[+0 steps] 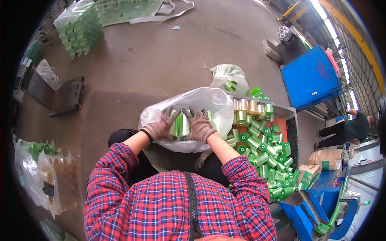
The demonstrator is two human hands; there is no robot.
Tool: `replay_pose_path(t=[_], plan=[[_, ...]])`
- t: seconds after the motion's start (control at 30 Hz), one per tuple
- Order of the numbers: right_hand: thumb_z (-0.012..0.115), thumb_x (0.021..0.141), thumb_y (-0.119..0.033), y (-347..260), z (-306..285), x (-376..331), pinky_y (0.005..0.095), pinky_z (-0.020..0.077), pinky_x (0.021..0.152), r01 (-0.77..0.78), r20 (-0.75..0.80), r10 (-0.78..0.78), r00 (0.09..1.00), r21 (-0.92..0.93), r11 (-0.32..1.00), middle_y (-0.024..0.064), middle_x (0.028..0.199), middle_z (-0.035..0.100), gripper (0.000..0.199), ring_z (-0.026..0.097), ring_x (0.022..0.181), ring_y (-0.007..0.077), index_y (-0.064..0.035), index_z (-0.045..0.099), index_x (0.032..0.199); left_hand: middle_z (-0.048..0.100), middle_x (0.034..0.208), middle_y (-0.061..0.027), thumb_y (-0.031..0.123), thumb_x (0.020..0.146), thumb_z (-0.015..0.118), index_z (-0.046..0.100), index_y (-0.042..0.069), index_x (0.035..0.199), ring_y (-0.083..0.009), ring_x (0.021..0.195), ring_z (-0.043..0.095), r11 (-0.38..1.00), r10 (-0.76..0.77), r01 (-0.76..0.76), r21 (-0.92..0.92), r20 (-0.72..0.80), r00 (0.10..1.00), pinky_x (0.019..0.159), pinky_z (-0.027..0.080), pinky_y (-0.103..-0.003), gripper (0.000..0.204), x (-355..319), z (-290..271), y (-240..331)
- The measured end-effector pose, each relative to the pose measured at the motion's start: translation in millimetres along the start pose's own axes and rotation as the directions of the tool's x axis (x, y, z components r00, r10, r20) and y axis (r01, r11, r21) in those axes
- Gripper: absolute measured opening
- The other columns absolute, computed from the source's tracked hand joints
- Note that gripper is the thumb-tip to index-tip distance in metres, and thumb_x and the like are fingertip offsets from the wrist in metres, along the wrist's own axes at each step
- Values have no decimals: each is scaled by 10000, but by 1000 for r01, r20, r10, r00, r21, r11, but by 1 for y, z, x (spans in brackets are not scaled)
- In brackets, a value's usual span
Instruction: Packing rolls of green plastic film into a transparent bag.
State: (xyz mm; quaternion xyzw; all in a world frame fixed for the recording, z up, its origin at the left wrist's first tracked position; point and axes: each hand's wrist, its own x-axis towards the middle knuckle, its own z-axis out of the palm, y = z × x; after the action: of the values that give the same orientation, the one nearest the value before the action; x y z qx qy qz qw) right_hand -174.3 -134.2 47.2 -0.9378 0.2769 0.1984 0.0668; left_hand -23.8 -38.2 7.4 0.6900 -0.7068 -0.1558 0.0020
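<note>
Your gloved left hand [159, 127] and right hand [200, 125], fingers spread open, press shiny green film rolls [180, 124] inside a clear plastic bag [205, 102]; loose green rolls [263, 154] lie just right.

Two gloved hands, left hand [160, 127] and right hand [200, 125], one clear plastic bag [209, 102], dozens of green rolls [263, 156] beyond exact counting, and one blue cabinet [309, 78] show.
</note>
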Motion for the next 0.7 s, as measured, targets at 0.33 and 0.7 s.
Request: replay_pose_path(t=[0.33, 0.7], plan=[[677, 666, -418, 160, -49, -34, 355, 442, 853, -139, 58, 128, 990, 492, 859, 163, 1059, 581, 589, 550, 993, 306, -71, 561, 1127, 550, 1045, -229, 156, 717, 565, 402, 28, 1252, -343, 960, 555, 988, 25, -59, 142, 233, 972, 853, 432, -394, 573, -32, -88, -18], [586, 739, -276, 294, 116, -49, 359, 486, 774, -446, -4, 494, 869, 424, 788, 128, 1029, 590, 423, 592, 852, 320, -89, 552, 1116, 608, 946, -138, -23, 589, 578, 565, 12, 1017, -257, 844, 581, 894, 9, 47, -446, 122, 992, 738, 446, -303, 430, -64, -196, 26]])
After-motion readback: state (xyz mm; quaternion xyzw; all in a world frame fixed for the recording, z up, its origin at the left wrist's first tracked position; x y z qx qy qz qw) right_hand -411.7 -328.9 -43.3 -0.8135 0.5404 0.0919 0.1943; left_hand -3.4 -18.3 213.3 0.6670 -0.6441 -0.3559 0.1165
